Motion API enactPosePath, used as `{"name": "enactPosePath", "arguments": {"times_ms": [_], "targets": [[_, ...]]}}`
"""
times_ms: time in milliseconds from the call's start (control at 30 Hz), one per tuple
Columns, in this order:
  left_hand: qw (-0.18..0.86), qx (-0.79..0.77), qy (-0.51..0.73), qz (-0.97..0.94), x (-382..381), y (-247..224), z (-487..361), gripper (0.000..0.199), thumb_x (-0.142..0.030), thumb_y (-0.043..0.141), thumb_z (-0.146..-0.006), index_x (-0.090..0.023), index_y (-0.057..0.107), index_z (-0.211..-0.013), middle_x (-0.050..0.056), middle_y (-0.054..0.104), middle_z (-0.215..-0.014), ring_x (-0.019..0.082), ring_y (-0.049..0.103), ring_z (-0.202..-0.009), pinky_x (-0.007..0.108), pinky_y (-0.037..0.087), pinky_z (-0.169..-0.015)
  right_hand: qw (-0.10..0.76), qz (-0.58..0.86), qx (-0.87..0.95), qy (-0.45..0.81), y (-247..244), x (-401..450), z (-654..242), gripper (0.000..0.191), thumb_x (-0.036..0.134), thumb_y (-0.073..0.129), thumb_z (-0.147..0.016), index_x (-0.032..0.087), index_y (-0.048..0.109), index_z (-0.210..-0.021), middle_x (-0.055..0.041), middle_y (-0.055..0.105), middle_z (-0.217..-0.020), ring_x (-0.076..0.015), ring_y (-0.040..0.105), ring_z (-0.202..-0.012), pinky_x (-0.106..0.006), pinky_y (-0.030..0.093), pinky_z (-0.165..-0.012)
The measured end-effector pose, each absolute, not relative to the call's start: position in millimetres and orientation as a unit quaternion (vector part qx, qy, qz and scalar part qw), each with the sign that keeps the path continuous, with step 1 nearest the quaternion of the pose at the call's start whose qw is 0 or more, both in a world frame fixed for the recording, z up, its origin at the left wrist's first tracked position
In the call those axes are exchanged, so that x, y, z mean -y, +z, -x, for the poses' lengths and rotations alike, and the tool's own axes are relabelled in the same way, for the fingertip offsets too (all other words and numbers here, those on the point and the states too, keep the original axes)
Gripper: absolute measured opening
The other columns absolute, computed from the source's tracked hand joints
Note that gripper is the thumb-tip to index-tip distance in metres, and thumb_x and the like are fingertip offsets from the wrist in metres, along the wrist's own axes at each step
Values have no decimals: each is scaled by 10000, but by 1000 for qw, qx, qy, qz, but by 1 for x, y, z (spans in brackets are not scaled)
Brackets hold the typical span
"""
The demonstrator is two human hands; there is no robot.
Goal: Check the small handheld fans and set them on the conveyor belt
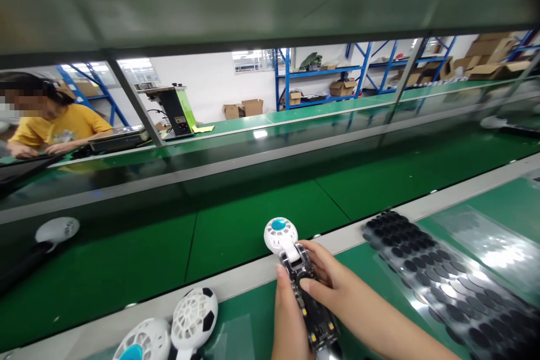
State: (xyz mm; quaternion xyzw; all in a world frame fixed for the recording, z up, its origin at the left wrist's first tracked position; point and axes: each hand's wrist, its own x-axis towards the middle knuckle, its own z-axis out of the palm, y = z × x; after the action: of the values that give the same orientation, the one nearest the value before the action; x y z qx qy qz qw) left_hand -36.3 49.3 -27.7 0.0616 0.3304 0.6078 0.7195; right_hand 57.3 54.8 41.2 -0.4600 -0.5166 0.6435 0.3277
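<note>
Both hands hold a handheld fan point(300, 288) above the front edge of the bench. Its small white head has a blue centre and points away from me. The dark handle shows what look like circuit parts and small yellow squares. My left hand point(289, 315) closes on the handle's left side. From the right, my right hand point(331, 281) grips it, with the thumb pressed on the handle's face. Two more fan heads lie at the lower left: a white one with black patches point(194, 318) and one with a blue centre point(145, 340), partly cut off.
Beyond a metal rail runs a green conveyor belt point(253, 225), with another white-headed fan point(57, 230) at left and one point(493, 122) at far right. Sheets of black round stickers point(442, 275) lie at right. A shelf panel point(253, 0) hangs overhead. A co-worker point(63, 124) sits across.
</note>
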Motion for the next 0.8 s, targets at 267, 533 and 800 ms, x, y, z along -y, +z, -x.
{"name": "enactPosePath", "arguments": {"times_ms": [267, 533, 800], "targets": [[692, -402, 594, -81, -41, -30, 42, 521, -525, 566, -720, -125, 616, -1051, 114, 676, -941, 315, 565, -1010, 425, 366, -936, 418, 452, 461, 640, 31, -45, -43, 315, 247, 519, -762, 251, 437, -1066, -30, 560, -1155, -179, 530, -1049, -315, 396, -897], [715, -333, 615, -4, -46, -19, 36, 523, -585, 542, -701, -128, 658, -927, 115, 681, -920, 301, 574, -1009, 385, 418, -898, 441, 443, 375, 685, 21, -45, -42, 426, 491, 515, -781, 242, 497, -1127, -44, 599, -1133, -228, 527, -1073, -342, 402, -900], [718, -299, 628, -22, -45, -21, 33, 453, -512, 578, -714, -122, 625, -940, 125, 675, -895, 303, 590, -972, 386, 433, -861, 528, 482, 293, 635, 10, -41, -46, 465, 564, 586, -703, 217, 590, -1013, -63, 656, -1052, -248, 566, -1037, -339, 446, -890]]}}
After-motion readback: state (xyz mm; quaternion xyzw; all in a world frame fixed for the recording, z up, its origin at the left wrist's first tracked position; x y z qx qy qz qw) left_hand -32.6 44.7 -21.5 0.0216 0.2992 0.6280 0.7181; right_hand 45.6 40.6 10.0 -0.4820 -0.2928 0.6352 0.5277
